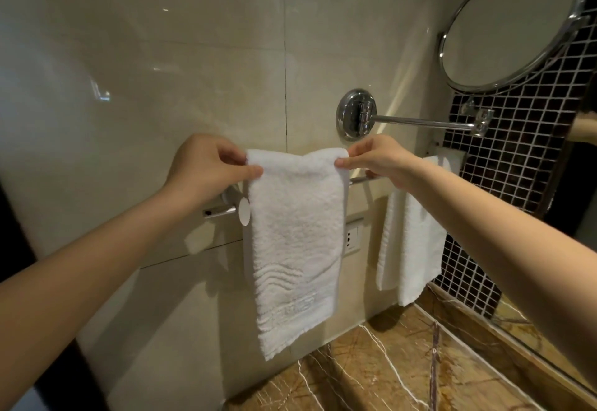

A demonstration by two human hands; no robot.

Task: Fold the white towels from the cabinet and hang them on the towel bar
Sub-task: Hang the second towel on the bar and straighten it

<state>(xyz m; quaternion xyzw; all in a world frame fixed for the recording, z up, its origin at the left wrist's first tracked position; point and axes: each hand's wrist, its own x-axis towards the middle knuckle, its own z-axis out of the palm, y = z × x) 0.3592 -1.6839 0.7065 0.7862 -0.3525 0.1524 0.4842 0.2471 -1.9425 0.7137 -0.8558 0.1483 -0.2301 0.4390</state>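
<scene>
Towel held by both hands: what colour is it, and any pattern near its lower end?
White towel, with raised wavy lines low down; head view.

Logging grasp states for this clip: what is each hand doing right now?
Left hand: pinches the top left corner of the white towel.
Right hand: pinches the same towel's top right corner.

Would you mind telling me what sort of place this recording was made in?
Probably a hotel bathroom: white towels over a wall-mounted towel bar, a round swing-arm mirror fixed above, and a marble counter below.
</scene>
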